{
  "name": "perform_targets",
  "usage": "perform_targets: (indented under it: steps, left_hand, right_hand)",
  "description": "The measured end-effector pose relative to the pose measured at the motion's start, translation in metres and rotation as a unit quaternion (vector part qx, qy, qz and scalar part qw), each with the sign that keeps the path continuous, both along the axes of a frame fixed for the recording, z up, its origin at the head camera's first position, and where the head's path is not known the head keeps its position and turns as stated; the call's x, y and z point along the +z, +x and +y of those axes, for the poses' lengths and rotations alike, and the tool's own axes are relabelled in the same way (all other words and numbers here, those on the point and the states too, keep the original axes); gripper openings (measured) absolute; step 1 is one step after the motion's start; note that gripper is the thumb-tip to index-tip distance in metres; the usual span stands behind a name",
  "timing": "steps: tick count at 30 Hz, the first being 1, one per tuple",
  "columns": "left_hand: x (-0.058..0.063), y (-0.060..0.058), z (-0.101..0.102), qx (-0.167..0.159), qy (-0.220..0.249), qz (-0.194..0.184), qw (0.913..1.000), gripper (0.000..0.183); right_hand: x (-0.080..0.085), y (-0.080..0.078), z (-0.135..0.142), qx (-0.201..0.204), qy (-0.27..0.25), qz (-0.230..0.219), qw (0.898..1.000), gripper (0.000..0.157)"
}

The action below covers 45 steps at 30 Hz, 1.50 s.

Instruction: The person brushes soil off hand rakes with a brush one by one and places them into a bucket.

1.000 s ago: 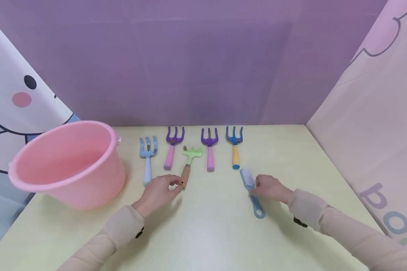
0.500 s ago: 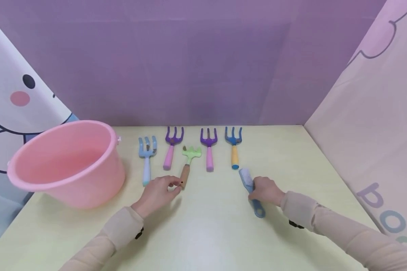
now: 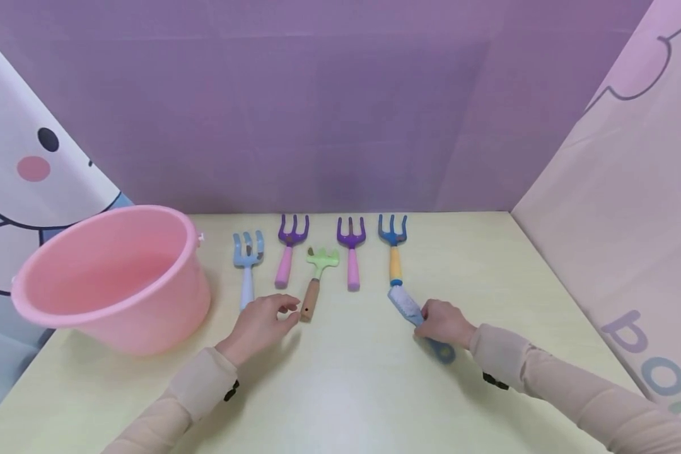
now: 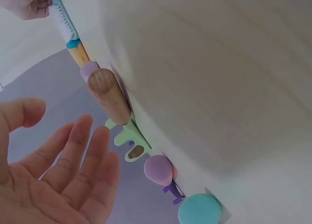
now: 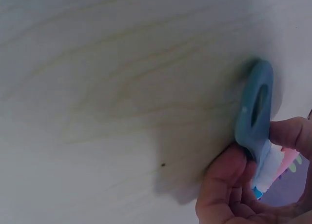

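Note:
My right hand [image 3: 447,323] pinches the handle of a blue brush [image 3: 405,304] with white bristles between thumb and fingers. In the right wrist view, the brush's handle end [image 5: 254,104], with its hanging hole, sticks out past the fingertips. The bristle end points up-left, right at the blue butt of a yellow-handled blue hand fork [image 3: 394,261]. My left hand [image 3: 261,328] holds nothing; its fingers are relaxed and parted in the left wrist view. Just beside its fingertips lies a green hand rake [image 3: 321,258] with a wooden handle [image 4: 108,97].
A pink bucket [image 3: 164,309] stands on the left of the table. Across the back lie a light blue hand fork [image 3: 247,260] and two purple forks with pink handles, one left [image 3: 285,265] and one right [image 3: 352,265]. A purple cloth wall [image 3: 340,113] rises behind.
My right fingers have closed on the brush handle. The brush has turned, its bristle end swinging left to the yellow fork handle. My left fingertips have drawn slightly away from the wooden handle.

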<state>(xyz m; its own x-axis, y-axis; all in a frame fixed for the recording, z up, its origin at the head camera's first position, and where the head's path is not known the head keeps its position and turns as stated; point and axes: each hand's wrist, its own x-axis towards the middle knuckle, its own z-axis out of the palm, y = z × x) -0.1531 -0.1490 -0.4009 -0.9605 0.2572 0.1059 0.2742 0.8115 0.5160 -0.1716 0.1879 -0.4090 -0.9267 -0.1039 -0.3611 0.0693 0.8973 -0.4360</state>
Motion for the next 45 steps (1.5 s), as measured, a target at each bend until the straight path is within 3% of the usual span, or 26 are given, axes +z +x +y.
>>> perform_targets:
  steps: [9,16,21,25,31,36,42,45]
  left_hand:
    - [-0.001,-0.002,0.0,0.008,-0.001,-0.008,0.9999,0.027]
    - [-0.001,-0.002,-0.002,0.011,0.0,-0.017,0.9998,0.026]
    - [-0.004,-0.003,-0.002,0.009,0.001,-0.014,0.9999,0.026]
    - [-0.006,-0.003,-0.003,0.012,0.0,-0.017,0.9998,0.026]
    - [-0.006,-0.004,-0.004,0.008,0.0,-0.015,0.9999,0.026]
    - [-0.003,-0.003,-0.004,0.008,-0.002,-0.007,0.9999,0.027]
    - [-0.002,-0.006,-0.015,0.013,-0.027,-0.001,0.9996,0.027]
    - [0.001,-0.013,-0.025,0.031,-0.042,-0.005,0.9986,0.028]
  right_hand:
    - [-0.004,0.001,0.004,0.005,-0.01,0.038,0.999,0.016]
    - [-0.009,0.005,0.006,-0.023,-0.135,-0.019,0.99,0.012]
    - [-0.009,0.005,0.008,-0.028,-0.178,-0.025,0.983,0.009]
    - [-0.002,0.004,0.009,-0.022,-0.228,-0.038,0.973,0.019]
    - [0.014,0.002,0.011,-0.051,-0.31,-0.085,0.946,0.042]
    - [0.019,0.0,0.013,-0.057,-0.359,-0.107,0.926,0.049]
    - [0.023,0.001,0.015,-0.054,-0.385,-0.114,0.914,0.051]
    - [0.022,0.001,0.014,-0.052,-0.393,-0.119,0.91,0.051]
